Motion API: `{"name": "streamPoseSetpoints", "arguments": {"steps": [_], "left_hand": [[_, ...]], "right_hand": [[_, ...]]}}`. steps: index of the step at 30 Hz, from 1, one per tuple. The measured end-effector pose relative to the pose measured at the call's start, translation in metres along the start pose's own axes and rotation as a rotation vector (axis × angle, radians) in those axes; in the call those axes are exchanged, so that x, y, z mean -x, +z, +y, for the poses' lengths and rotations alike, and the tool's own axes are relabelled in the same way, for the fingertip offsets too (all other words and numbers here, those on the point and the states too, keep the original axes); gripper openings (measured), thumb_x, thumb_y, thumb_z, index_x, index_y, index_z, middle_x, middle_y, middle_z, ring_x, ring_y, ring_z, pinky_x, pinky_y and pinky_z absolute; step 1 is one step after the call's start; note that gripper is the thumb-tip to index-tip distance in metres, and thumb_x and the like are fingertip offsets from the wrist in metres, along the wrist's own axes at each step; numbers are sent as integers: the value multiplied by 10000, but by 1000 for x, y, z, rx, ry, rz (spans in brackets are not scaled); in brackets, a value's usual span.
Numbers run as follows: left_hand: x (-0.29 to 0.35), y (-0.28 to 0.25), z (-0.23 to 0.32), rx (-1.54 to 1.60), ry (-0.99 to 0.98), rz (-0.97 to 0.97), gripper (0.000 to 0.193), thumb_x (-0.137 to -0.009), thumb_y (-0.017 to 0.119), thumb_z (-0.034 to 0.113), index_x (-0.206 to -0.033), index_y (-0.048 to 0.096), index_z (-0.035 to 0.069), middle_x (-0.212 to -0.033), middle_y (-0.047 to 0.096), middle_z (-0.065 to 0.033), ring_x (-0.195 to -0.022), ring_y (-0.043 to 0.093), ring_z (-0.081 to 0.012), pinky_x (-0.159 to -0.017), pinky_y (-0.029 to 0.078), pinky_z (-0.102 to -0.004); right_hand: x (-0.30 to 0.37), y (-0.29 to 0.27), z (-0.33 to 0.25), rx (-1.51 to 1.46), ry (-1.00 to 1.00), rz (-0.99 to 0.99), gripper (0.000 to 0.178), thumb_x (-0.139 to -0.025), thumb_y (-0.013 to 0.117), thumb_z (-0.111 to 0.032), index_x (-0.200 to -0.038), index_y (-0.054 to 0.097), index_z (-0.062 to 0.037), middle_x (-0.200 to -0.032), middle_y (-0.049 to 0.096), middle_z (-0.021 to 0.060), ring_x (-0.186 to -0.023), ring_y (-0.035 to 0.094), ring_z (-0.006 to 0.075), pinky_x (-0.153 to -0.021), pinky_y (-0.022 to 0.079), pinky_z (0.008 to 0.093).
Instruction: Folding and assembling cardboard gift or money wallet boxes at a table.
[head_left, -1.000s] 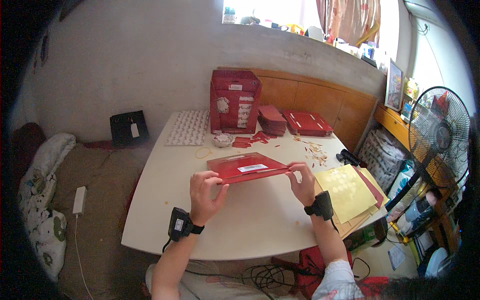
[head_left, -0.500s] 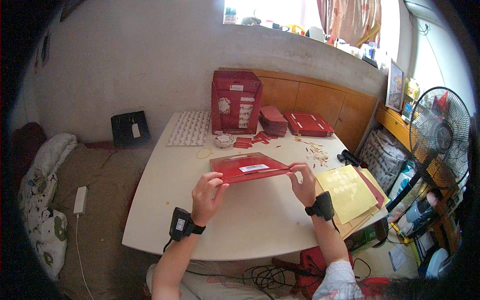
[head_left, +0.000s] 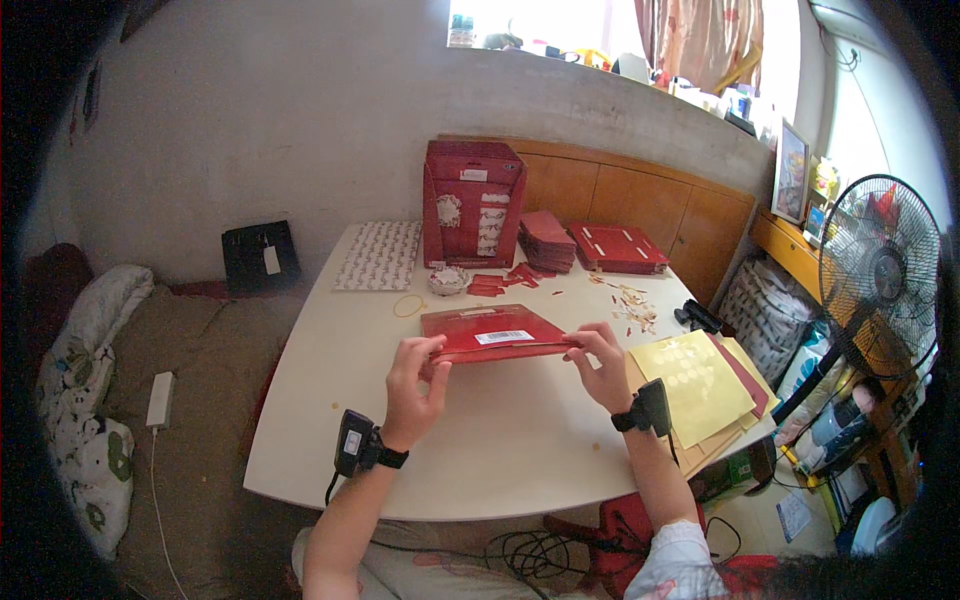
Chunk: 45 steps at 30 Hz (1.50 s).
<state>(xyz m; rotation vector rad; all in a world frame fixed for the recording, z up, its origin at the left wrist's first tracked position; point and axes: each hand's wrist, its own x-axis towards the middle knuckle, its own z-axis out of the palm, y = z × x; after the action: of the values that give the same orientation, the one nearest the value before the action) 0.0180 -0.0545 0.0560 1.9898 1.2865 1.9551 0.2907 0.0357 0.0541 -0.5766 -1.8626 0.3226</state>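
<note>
Over the middle of the white table [head_left: 520, 460], a flat red packet [head_left: 478, 323] with a white barcode label is held up, its near edge raised toward me. My left hand [head_left: 415, 385] pinches its near left corner between thumb and fingers. At the near right corner, my right hand [head_left: 602, 370] grips it the same way. A thin flap or fold runs along the near edge between the hands. What lies inside the packet, if anything, cannot be made out. Both wrists wear a black strapped device.
Behind the packet stand a dark red box [head_left: 473, 205], a patterned white sheet [head_left: 377, 257], a small round dish [head_left: 448, 281] and stacked red cards [head_left: 546, 243]. Red folders [head_left: 618, 247], paper scraps [head_left: 634, 305], a black clamp-like object [head_left: 697, 316] and yellow sheets [head_left: 690, 385] are rightward. A fan [head_left: 885, 275] stands beyond.
My right hand has shifted slightly left along with the packet's right corner. The packet's near edge now sits more level, and both hands keep their hold.
</note>
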Motion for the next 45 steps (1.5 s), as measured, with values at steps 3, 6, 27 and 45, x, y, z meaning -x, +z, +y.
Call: {"name": "streamPoseSetpoints", "arguments": {"steps": [3, 6, 27, 45], "left_hand": [[-2, -1, -1, -62, 97, -47, 223, -893, 608, 86, -1095, 592, -6, -988, 571, -111, -773, 624, -179, -664, 555, -265], [-2, 1, 1, 81, 6, -52, 168, -907, 591, 86, -1041, 609, -13, -1048, 590, -122, -874, 647, -190, -718, 568, -269], [2, 1, -14, 350, -174, -106, 147, -924, 552, 43, -1033, 637, -5, -1105, 642, -137, -1012, 616, -176, -837, 552, -299], [5, 7, -18, 470, -271, -175, 255, -891, 561, -32, -1145, 583, -43, -1139, 606, -114, -1001, 621, -181, -858, 559, -306]], "right_hand": [[0, 2, -2, -124, 45, -21, 166, -890, 604, -7, -1056, 609, -2, -1058, 583, 107, -891, 642, 193, -787, 553, 284], [1, 4, 3, -202, 88, -32, 150, -919, 568, -28, -1061, 589, 12, -1108, 591, 127, -969, 628, 185, -830, 551, 302], [4, 2, 13, -549, 295, -70, 136, -916, 589, -43, -1026, 624, 29, -1131, 607, 168, -999, 620, 197, -833, 567, 318], [8, 16, 7, -703, 384, -166, 242, -909, 595, -45, -1142, 600, 21, -1301, 504, 128, -1098, 574, 208, -927, 527, 332]]}}
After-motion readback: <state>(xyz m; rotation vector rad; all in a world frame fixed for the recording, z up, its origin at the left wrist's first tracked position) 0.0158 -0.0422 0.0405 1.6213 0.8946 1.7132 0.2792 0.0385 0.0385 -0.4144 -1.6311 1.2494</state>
